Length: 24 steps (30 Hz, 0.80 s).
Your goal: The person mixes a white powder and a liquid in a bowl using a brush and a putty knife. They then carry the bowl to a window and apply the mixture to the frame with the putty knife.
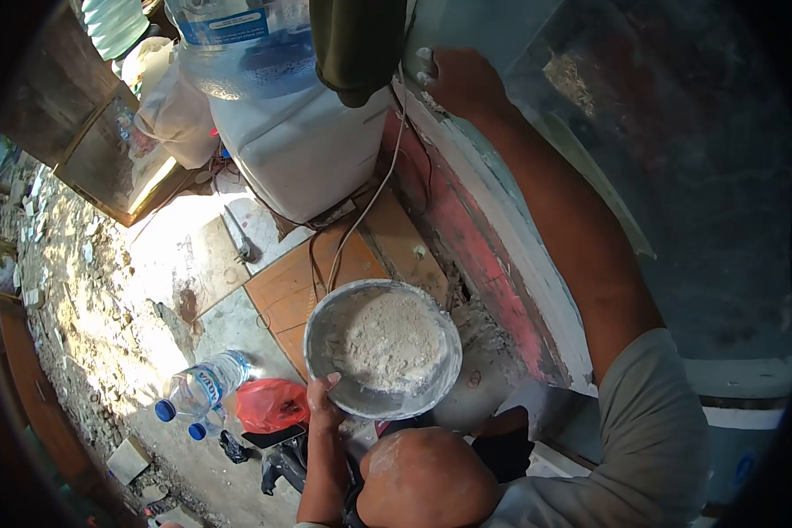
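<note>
A round metal bowl (383, 290) sits low in front of me, with pale, lumpy powder (394, 339) heaped inside. My left hand (323, 396) grips its near left rim, thumb over the edge. Stretched far forward, my right hand (464, 84) is at the upper end of the whitish wall ledge (502, 216). Its fingers are curled, and white material shows at the fingertips. Whether those fingers hold something is hidden. My bent knee (427, 480) is just below the bowl.
A water dispenser (295, 150) with a large blue bottle (251, 53) stands ahead, its cable trailing over brown tiles (304, 277). Left of the bowl are plastic water bottles (204, 385) and a red plastic bag (271, 405). A dark glass pane (678, 176) is at right; rubble (70, 290) covers the left ground.
</note>
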Available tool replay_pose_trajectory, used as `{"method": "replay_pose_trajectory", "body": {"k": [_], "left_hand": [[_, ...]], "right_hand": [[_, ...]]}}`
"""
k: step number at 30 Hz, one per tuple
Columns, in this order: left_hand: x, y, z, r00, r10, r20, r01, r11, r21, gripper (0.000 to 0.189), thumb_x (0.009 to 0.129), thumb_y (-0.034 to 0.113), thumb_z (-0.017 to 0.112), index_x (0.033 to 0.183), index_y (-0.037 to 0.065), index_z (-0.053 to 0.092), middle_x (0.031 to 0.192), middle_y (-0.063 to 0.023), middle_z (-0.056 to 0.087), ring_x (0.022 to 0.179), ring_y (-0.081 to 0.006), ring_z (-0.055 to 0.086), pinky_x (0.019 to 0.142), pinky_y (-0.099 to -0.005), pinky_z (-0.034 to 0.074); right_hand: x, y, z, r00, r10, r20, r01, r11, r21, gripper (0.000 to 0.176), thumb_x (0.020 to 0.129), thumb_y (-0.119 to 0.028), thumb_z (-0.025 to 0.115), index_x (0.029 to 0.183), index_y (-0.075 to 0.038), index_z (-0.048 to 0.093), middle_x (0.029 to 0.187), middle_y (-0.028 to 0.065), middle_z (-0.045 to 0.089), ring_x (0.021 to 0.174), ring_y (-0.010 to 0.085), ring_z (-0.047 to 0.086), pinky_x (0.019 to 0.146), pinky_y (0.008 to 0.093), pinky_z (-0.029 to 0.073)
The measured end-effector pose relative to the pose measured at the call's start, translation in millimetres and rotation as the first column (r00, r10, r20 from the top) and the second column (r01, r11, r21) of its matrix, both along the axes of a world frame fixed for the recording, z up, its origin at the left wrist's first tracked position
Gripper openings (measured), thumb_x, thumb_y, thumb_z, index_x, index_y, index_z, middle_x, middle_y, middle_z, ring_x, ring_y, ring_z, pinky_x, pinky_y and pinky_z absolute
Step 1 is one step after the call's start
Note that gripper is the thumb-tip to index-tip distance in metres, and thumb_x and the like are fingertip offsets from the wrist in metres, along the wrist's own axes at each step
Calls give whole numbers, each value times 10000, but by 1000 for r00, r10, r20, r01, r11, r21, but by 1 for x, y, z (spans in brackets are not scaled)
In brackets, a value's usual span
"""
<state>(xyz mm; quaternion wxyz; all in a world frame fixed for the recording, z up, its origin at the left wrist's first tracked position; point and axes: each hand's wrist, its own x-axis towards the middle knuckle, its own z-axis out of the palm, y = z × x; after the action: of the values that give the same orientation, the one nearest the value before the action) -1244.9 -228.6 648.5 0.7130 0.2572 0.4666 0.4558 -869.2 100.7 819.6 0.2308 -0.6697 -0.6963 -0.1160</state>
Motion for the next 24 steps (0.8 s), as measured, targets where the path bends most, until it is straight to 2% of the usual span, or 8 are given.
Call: {"method": "replay_pose_trajectory", "body": {"k": [1, 3, 7, 9, 16, 19, 21, 24], "left_hand": [[-3, -1, 9, 1000, 1, -3, -1, 1000, 2, 352, 857, 237, 515, 1108, -9, 539, 999, -106, 598, 845, -211, 592, 751, -324, 506], [-5, -5, 18, 955, -226, -192, 269, 932, 241, 421, 962, 302, 486, 1361, 233, 375, 1328, -33, 390, 1153, -176, 419, 994, -290, 338], [-2, -1, 24, 967, -221, -125, 242, 950, 195, 476, 939, 406, 504, 1361, 224, 380, 1325, -41, 401, 1149, -180, 429, 1001, -289, 328], [-2, -2, 24, 986, -145, -87, 127, 975, -181, 569, 894, 509, 529, 1350, 193, 403, 1290, -48, 442, 1131, -199, 447, 987, -294, 338], [-12, 0, -11, 973, -131, -190, 51, 925, -376, 662, 817, 567, 589, 1281, 107, 481, 1153, -51, 545, 1037, -221, 508, 931, -310, 381], [-8, 6, -23, 993, -115, -35, 97, 935, -340, 724, 765, 611, 602, 1263, 95, 498, 1133, -54, 568, 997, -229, 525, 903, -330, 400], [-7, 7, -33, 1000, -11, 7, 13, 958, -286, 502, 825, 209, 483, 1270, -22, 507, 1193, -125, 576, 1034, -237, 570, 888, -350, 486], [-15, 3, -54, 980, -129, -155, 105, 983, -152, 411, 841, 123, 499, 1224, -22, 525, 1196, -163, 576, 1033, -274, 582, 893, -367, 487]], "right_hand": [[0, 1, -2, 1000, 10, 1, -10, 1000, 15, 215, 770, -204, 644, 919, -49, 644, 866, 208, 677, 868, 400, 655, 773, 494, 531], [5, -9, -6, 994, 88, -60, -80, 990, 118, 208, 763, -174, 669, 925, -46, 639, 855, 187, 671, 846, 395, 652, 752, 474, 527], [7, -51, -21, 962, 160, -222, -110, 969, 221, 220, 743, -78, 699, 952, -41, 642, 885, 162, 662, 831, 398, 646, 735, 439, 527], [9, -66, -37, 966, 176, -190, -129, 963, 236, 234, 741, -69, 695, 968, -41, 642, 909, 164, 659, 848, 398, 645, 742, 437, 528], [29, -86, -68, 976, 194, -97, -183, 977, 109, 315, 750, -64, 670, 1061, -46, 625, 976, 178, 647, 921, 391, 634, 779, 452, 525], [22, -84, -70, 994, 105, -41, -103, 992, 67, 285, 751, -77, 623, 1035, -53, 630, 924, 172, 624, 879, 372, 635, 770, 454, 536], [17, -85, -72, 995, 99, -25, -96, 991, 97, 280, 761, -77, 617, 1039, -49, 631, 928, 170, 626, 888, 372, 636, 772, 453, 536], [18, -85, -81, 995, 81, 63, -86, 992, 92, 284, 802, -87, 597, 1080, -35, 625, 958, 176, 623, 899, 384, 632, 777, 467, 530]]}}
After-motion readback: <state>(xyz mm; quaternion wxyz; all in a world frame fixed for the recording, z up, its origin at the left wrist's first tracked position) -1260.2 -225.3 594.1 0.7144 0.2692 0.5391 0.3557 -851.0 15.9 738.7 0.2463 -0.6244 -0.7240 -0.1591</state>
